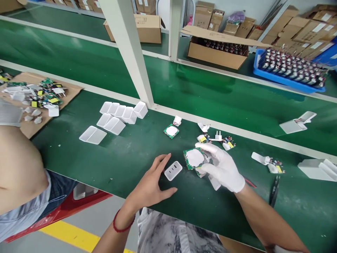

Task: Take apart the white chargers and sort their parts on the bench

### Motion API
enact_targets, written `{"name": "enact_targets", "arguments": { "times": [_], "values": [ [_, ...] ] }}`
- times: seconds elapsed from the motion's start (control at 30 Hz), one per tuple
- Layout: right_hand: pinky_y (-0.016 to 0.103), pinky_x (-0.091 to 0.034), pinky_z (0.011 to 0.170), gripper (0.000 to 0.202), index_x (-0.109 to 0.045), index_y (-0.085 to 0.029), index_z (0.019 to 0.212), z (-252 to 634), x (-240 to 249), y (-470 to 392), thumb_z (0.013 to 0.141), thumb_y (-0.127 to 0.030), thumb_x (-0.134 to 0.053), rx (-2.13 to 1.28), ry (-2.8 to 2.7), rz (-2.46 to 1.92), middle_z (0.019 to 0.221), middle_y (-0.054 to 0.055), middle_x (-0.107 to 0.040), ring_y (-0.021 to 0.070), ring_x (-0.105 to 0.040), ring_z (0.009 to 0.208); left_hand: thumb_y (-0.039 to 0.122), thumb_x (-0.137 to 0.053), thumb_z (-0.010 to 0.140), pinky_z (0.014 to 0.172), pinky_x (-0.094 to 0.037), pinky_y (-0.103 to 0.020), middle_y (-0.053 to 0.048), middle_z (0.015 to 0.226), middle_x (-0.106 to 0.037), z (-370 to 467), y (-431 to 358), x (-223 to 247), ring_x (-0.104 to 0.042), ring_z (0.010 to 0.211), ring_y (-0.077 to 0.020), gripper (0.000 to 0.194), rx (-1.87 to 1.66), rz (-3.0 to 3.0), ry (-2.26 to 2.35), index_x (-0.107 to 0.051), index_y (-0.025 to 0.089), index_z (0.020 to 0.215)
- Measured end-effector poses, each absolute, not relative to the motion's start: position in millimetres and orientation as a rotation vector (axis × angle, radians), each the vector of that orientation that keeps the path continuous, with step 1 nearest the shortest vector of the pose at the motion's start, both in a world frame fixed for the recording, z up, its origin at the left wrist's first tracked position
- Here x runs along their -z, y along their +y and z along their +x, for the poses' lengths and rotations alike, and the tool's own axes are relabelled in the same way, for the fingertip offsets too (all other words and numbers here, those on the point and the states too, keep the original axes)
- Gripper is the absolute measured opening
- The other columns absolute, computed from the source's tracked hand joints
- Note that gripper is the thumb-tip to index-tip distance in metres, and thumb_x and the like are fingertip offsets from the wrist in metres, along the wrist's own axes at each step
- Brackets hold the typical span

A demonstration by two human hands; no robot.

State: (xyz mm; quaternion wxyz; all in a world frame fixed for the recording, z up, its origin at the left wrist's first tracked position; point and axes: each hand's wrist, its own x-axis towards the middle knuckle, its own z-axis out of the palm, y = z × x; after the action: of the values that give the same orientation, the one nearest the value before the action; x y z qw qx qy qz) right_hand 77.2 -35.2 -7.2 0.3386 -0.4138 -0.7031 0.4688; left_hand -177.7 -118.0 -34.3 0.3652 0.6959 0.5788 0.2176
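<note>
My left hand [151, 186] is bare, its fingers spread over the green table, holding nothing. Just right of its fingertips stands a white housing [173, 170] with slots in its upper face. My right hand [223, 167], in a white glove, grips a circuit board assembly [195, 158] with a white round pad on its green board. A white flap hangs below that hand. Beyond the hands lies another green board [171, 131] with a white plug part. Two more circuit assemblies [228, 143] lie just past the gloved hand.
White empty housings [114, 125] are grouped at the left middle. A co-worker's arm [18, 165] is at the far left, by cardboard with mixed parts [71, 89]. Black tweezers [274, 191] and another assembly [275, 167] lie right. A pale post [131, 52] rises behind.
</note>
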Motion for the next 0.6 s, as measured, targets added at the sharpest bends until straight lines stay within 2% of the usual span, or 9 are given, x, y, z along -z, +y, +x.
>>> {"name": "enact_targets", "arguments": {
  "times": [0.03, 0.1, 0.17, 0.23, 0.33, 0.47, 0.6],
  "values": [
    [0.042, -0.055, 0.084, 0.057, -0.062, -0.027, 0.125, 77, 6, -35, 0.078, -0.057, -0.073, -1.207, -1.864, -1.072, 0.107, 0.007, -0.065, 0.025, -0.066, 0.093, 0.03, -0.071, 0.079, 0.071, -0.06, -0.029, -0.012, 0.152, -0.038, -183, -118, 32, -0.065, 0.1, -0.0216, 0.092, -0.527, 1.773, 1.405, -0.018, 0.033, 0.155],
    [0.04, -0.056, 0.081, 0.059, -0.062, -0.026, 0.124, 76, 4, -34, 0.077, -0.06, -0.071, -1.146, -1.974, -1.04, 0.104, 0.007, -0.066, 0.0245, -0.066, 0.091, 0.022, -0.065, 0.082, 0.063, -0.058, -0.026, -0.01, 0.154, -0.036, -188, -113, 28, -0.066, 0.093, -0.0188, 0.086, -0.498, 1.767, 1.302, -0.021, 0.037, 0.154],
    [0.038, -0.055, 0.079, 0.059, -0.06, -0.027, 0.125, 73, 0, -35, 0.079, -0.063, -0.068, -1.025, -2.106, -0.987, 0.103, 0.007, -0.066, 0.0231, -0.066, 0.089, 0.023, -0.066, 0.082, 0.073, -0.059, -0.029, -0.009, 0.151, -0.042, -187, -105, 28, -0.066, 0.103, -0.0227, 0.075, -0.499, 1.802, 1.244, -0.036, 0.037, 0.149],
    [0.037, -0.055, 0.076, 0.06, -0.056, -0.028, 0.128, 71, -4, -36, 0.081, -0.064, -0.065, -0.872, -2.216, -0.906, 0.102, 0.006, -0.065, 0.0219, -0.066, 0.087, 0.027, -0.072, 0.079, 0.091, -0.057, -0.038, -0.009, 0.145, -0.05, -182, -97, 29, -0.061, 0.118, -0.0288, 0.066, -0.547, 1.843, 1.229, -0.049, 0.034, 0.14],
    [0.04, -0.053, 0.077, 0.062, -0.047, -0.031, 0.135, 70, -12, -40, 0.084, -0.061, -0.064, -0.602, -2.324, -0.793, 0.102, 0.006, -0.064, 0.0236, -0.064, 0.092, 0.029, -0.072, 0.082, 0.105, -0.049, -0.047, -0.011, 0.14, -0.055, -171, -93, 26, -0.052, 0.13, -0.0306, 0.058, -0.728, 1.831, 1.244, -0.051, 0.031, 0.135],
    [0.046, -0.051, 0.086, 0.062, -0.039, -0.027, 0.139, 68, -26, -47, 0.089, -0.057, -0.06, -0.408, -2.4, -0.696, 0.102, 0.009, -0.064, 0.0244, -0.061, 0.096, 0.023, -0.065, 0.086, 0.097, -0.055, -0.04, -0.012, 0.134, -0.053, -158, -99, 17, -0.056, 0.124, -0.0275, 0.046, -0.927, 1.669, 1.235, -0.051, 0.029, 0.129],
    [0.044, -0.049, 0.083, 0.054, -0.048, -0.02, 0.127, 67, -39, -52, 0.091, -0.06, -0.053, -0.317, -2.487, -0.724, 0.092, 0.008, -0.064, 0.0225, -0.057, 0.085, 0.028, -0.066, 0.085, 0.088, -0.06, -0.038, -0.012, 0.133, -0.051, -147, -103, 14, -0.058, 0.119, -0.0285, 0.04, -0.986, 1.517, 1.221, -0.056, 0.03, 0.124]
  ]
}}
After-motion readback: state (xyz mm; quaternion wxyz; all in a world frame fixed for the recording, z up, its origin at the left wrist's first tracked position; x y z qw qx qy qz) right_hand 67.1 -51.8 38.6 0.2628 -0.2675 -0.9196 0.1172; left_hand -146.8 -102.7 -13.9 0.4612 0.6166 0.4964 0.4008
